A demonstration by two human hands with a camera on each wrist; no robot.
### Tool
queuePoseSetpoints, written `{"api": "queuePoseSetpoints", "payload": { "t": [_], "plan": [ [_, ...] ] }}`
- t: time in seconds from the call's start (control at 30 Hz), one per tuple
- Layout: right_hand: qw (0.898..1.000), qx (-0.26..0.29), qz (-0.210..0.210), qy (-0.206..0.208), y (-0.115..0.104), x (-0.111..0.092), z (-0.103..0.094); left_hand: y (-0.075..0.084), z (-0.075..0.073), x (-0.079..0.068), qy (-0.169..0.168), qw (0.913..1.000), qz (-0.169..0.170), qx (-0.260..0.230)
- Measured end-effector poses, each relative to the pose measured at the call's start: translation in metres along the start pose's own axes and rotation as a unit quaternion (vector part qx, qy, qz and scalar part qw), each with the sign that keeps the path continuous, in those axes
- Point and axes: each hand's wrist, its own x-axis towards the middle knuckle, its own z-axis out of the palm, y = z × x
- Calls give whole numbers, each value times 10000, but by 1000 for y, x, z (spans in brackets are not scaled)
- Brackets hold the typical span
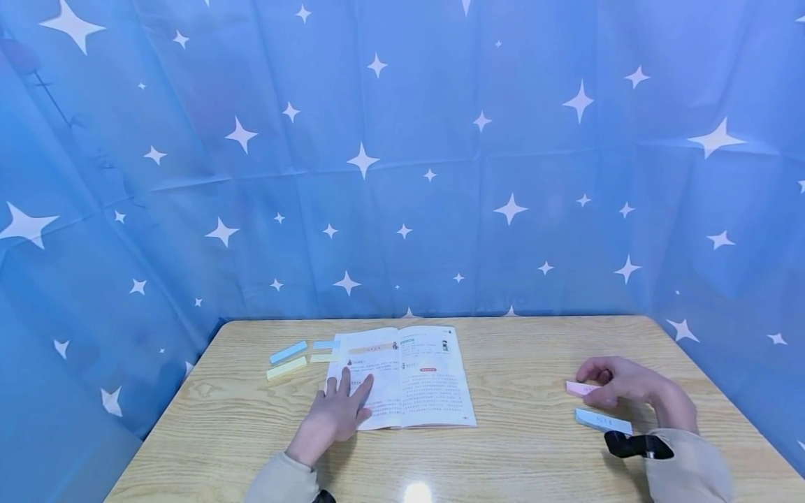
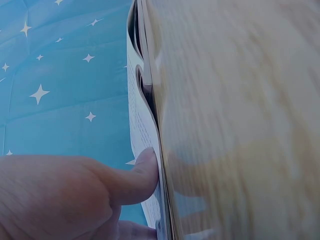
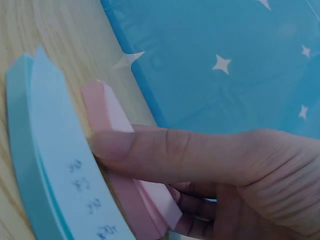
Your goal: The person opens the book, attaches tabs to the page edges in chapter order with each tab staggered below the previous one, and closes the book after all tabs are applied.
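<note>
An open book [image 1: 434, 384] lies on the table, its pages printed with text. My left hand [image 1: 339, 412] rests on the left page with the fingers spread; the left wrist view has its thumb [image 2: 145, 175] against the paper by the lower edge. Over at the right, my right hand [image 1: 629, 384] grips a pink sticky note pad [image 3: 115, 120] between thumb and fingers, hiding part of it. Just nearer to me than that pad is a light blue sticky note pad [image 1: 602, 421], with handwriting visible on top in the right wrist view.
Left of the book lie another blue sticky note pad [image 1: 288, 353] and a yellow one [image 1: 286, 368]. A blue strip [image 1: 325, 344] and a yellow strip [image 1: 322, 358] stick out at the book's left edge. Behind the wooden table [image 1: 516, 447] hangs a blue star-patterned curtain [image 1: 440, 209].
</note>
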Motion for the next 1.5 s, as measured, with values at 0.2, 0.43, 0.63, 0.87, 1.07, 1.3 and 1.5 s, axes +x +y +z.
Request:
{"api": "queuePoseSetpoints", "payload": {
  "t": [0.2,0.43,0.63,0.87,1.07,1.3,1.5],
  "plan": [
    [9973,-466,366,425,-3,-1,4,0,0,1,10,10000,15,-13],
    [9898,-717,886,857,-6,0,7,-4,-4,3,43,9989,224,-401],
    [9858,-924,705,1210,-15,3,7,-7,-6,4,438,9965,602,-385],
    [9824,-1104,444,1442,-34,9,7,-8,-6,6,1158,9886,936,-219],
    [9753,-1377,99,1727,-48,15,6,-7,-7,11,1853,9771,1036,-156],
    [9647,-1709,-349,1973,-68,22,8,-4,-8,16,2361,9650,1094,-337],
    [9583,-1919,-652,2013,-89,30,14,1,-11,19,2737,9511,1327,-540]
  ]
}}
